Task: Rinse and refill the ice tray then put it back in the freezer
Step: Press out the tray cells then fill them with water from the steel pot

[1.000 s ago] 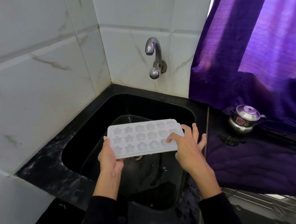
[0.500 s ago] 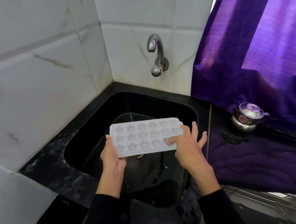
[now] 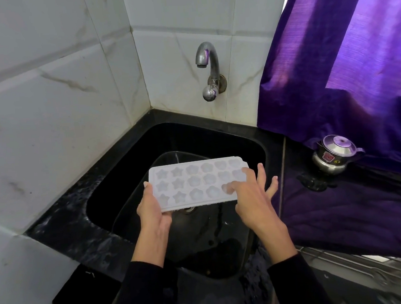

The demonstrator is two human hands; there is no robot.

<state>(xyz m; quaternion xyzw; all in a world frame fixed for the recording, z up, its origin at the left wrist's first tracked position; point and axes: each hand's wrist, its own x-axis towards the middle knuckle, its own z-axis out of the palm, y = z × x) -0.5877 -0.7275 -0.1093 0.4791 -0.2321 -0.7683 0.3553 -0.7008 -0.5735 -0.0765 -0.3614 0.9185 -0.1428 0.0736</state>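
Note:
A white ice tray point(image 3: 194, 182) with star- and flower-shaped cells is held level over the black sink point(image 3: 129, 166). My left hand point(image 3: 152, 209) grips the tray's left end, fingers under it and thumb at its edge. My right hand point(image 3: 252, 193) is at the tray's right end with fingers spread and straight; its thumb presses into a cell near the front right corner. A metal tap point(image 3: 209, 70) sticks out of the tiled wall above the sink, and no water runs from it.
White marble-look tiles point(image 3: 49, 115) close the left and back. A purple curtain point(image 3: 343, 70) hangs at the right over the black counter point(image 3: 340, 201). A small steel pot point(image 3: 335, 154) with a lid stands on that counter.
The tray and both hands have stayed almost in place over the sink; my right thumb has shifted slightly on the tray's right cells. The view has tilted a little.

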